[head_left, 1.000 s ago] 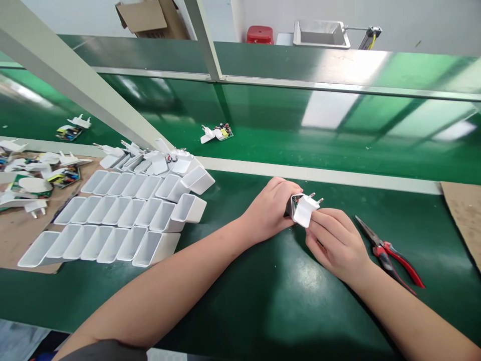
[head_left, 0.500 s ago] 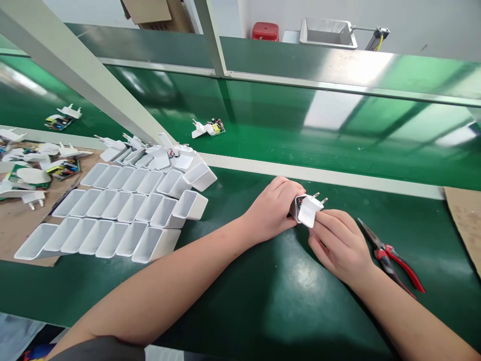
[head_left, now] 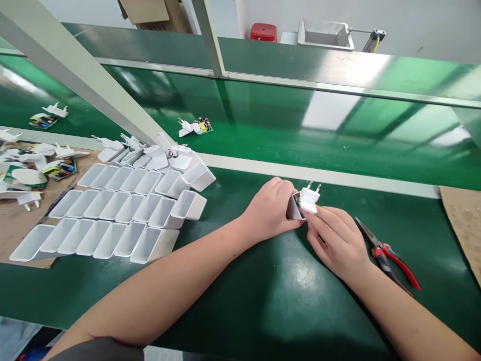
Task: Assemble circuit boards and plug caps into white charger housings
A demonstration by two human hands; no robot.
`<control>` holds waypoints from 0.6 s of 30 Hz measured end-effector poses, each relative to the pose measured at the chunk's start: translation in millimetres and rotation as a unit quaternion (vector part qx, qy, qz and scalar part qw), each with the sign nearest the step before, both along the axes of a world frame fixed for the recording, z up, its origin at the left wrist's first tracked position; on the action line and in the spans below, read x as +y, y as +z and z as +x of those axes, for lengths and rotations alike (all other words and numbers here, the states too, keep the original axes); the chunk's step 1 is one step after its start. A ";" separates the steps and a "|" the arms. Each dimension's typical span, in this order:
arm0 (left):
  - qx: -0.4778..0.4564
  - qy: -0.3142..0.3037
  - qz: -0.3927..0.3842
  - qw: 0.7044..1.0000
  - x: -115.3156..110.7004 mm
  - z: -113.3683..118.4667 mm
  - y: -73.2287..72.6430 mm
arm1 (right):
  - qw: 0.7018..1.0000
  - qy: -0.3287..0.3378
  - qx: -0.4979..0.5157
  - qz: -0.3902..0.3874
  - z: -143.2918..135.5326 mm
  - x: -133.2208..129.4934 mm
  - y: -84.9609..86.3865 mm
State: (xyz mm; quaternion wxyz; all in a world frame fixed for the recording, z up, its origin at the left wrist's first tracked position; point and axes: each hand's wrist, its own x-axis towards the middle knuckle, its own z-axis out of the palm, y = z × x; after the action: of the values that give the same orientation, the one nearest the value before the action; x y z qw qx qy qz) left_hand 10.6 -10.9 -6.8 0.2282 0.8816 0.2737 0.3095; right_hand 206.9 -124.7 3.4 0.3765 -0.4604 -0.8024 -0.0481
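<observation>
My left hand (head_left: 268, 210) is wrapped round a white plastic case (head_left: 295, 207), whose open end faces right and shows part of a circuit board inside. At that opening sits a white plug cover (head_left: 308, 199), tilted, its two metal pins pointing up and away. The fingers of my right hand (head_left: 340, 243) are closed on the cover's lower edge. Rows of open white cases (head_left: 124, 208) stand on the left of the green bench, and the back row has plug covers lying on it.
Red-handled pliers (head_left: 389, 258) lie right of my right hand. Loose boards with plug covers (head_left: 28, 175) lie on cardboard at far left. Another board (head_left: 203, 126) rests on the green belt behind the white rail (head_left: 323, 175). More cardboard (head_left: 460, 225) is at the right edge.
The plug cover has tilted up and back, its pins now pointing more upward, and my right fingers have shifted to its lower edge. The boards on the belt have moved left.
</observation>
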 end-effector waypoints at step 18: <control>0.037 0.035 -0.029 0.998 -1.4 2.8 -0.2 | 0.996 -0.020 0.063 -0.058 -8.5 9.0 -0.4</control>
State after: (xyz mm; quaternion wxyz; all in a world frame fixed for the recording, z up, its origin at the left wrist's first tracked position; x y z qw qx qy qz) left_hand 13.4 -12.3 -7.0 0.2320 0.8755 0.3217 0.2762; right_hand 198.4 -115.7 3.0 0.3978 -0.4995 -0.7693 0.0202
